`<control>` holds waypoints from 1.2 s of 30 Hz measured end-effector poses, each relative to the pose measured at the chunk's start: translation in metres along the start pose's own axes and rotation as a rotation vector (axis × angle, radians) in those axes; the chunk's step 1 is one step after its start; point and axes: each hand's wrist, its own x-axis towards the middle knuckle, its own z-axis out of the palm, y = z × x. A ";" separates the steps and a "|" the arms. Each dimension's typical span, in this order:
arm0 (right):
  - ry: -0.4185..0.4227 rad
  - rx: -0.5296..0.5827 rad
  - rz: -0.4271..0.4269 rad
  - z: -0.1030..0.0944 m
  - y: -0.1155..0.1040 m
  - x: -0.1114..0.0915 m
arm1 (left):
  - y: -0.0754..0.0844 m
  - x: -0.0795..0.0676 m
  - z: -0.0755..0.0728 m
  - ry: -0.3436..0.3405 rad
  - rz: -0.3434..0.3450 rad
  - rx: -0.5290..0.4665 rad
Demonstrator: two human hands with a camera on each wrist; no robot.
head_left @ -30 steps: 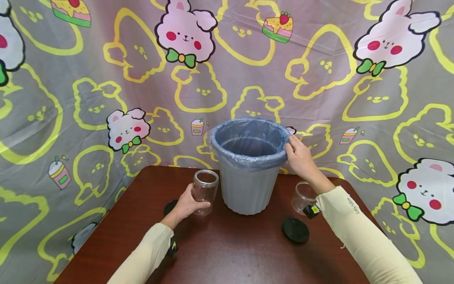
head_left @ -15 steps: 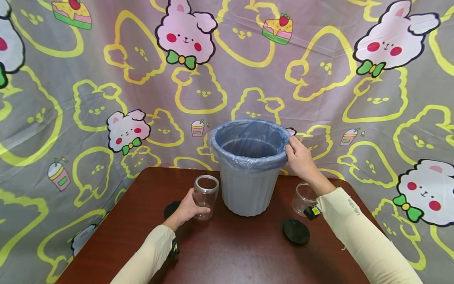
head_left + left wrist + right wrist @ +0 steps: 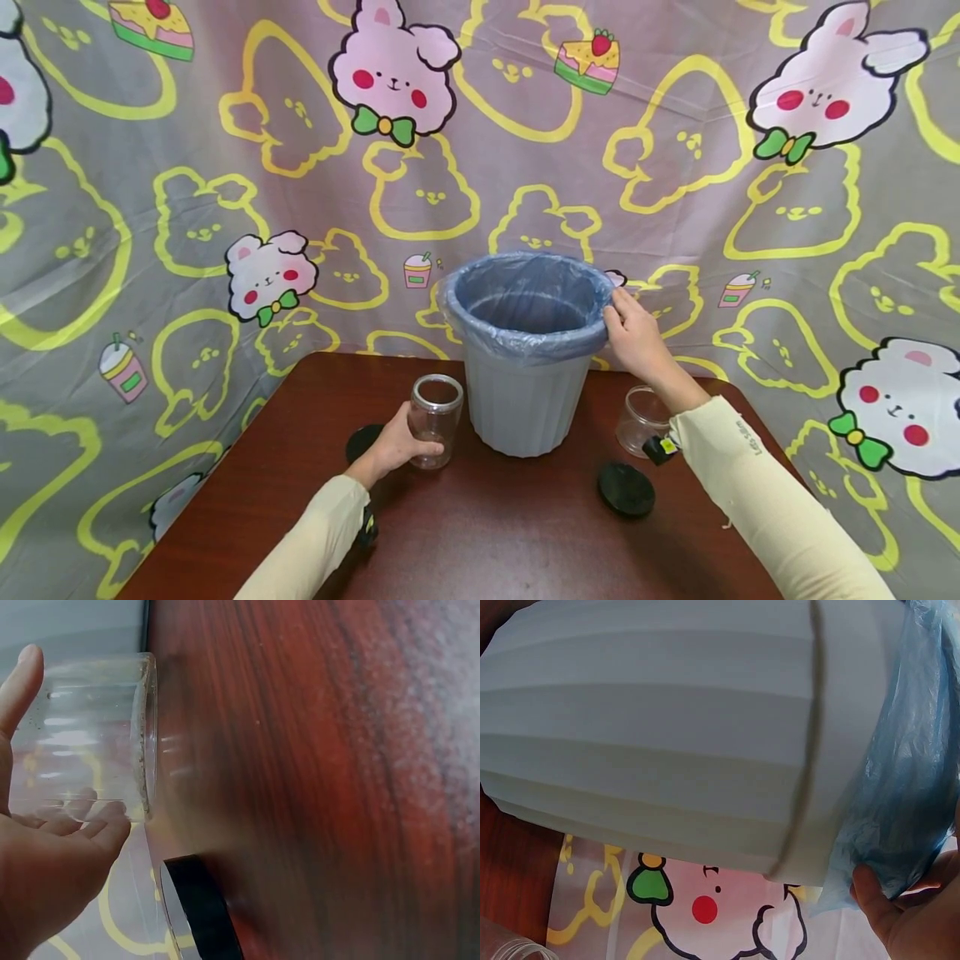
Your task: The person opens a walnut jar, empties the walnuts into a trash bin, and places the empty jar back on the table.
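On the table stands a clear jar [image 3: 437, 417], upright, with its mouth uncovered. My left hand [image 3: 401, 442] is around it, thumb in front and fingers behind; in the left wrist view the fingers show through the clear wall of the jar [image 3: 90, 742]. A grey trash can [image 3: 525, 404] is just right of the jar, with a blue plastic bag [image 3: 517, 343] folded over its rim. My right hand [image 3: 636, 333] grips the bag-covered rim at the right; the right wrist view shows the thumb against the blue film [image 3: 900, 802].
A black lid [image 3: 364, 442] lies partly hidden behind my left hand. At the right, a second clear jar [image 3: 637, 421] is partly covered by my right wrist, with another black lid [image 3: 626, 489] in front. A patterned cloth [image 3: 427, 183] hangs behind the table.
The jar in my left hand has come down slightly and now stands on the table. My right hand stays on the trash can's rim.
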 end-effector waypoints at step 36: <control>-0.010 0.019 -0.002 0.000 0.000 -0.001 | -0.015 -0.003 -0.004 -0.142 0.092 -0.259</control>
